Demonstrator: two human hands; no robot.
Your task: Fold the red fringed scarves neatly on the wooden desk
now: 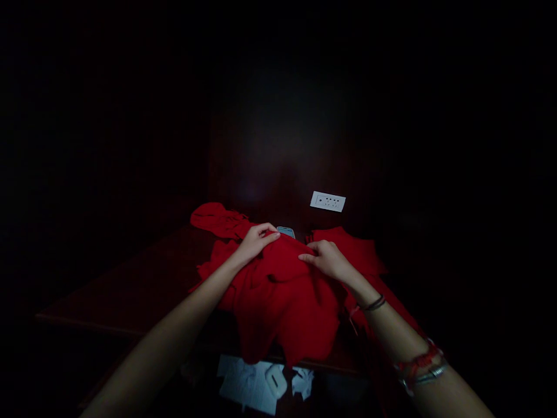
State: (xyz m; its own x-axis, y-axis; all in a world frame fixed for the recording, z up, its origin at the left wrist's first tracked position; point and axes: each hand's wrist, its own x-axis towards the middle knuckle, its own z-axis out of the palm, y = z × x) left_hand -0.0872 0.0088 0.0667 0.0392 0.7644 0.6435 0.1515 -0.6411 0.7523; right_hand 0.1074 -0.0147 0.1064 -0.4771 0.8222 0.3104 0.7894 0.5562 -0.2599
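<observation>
A bright red cloth (278,296) lies bunched on a dark table (130,290) and hangs over its near edge. My left hand (256,241) pinches a fold at the cloth's upper middle, fingers curled on the fabric. My right hand (328,259) grips the cloth just to the right of it, fingers closed on the fabric. The two hands are a short gap apart. A thin dark band sits at my right wrist, and red and silver bands further up the forearm.
A phone (286,231) lies just behind the cloth between my hands. A white socket plate (328,201) sits on the dark wall behind. White papers (248,383) and a small white case (275,380) lie below the table's near edge. The surroundings are very dark.
</observation>
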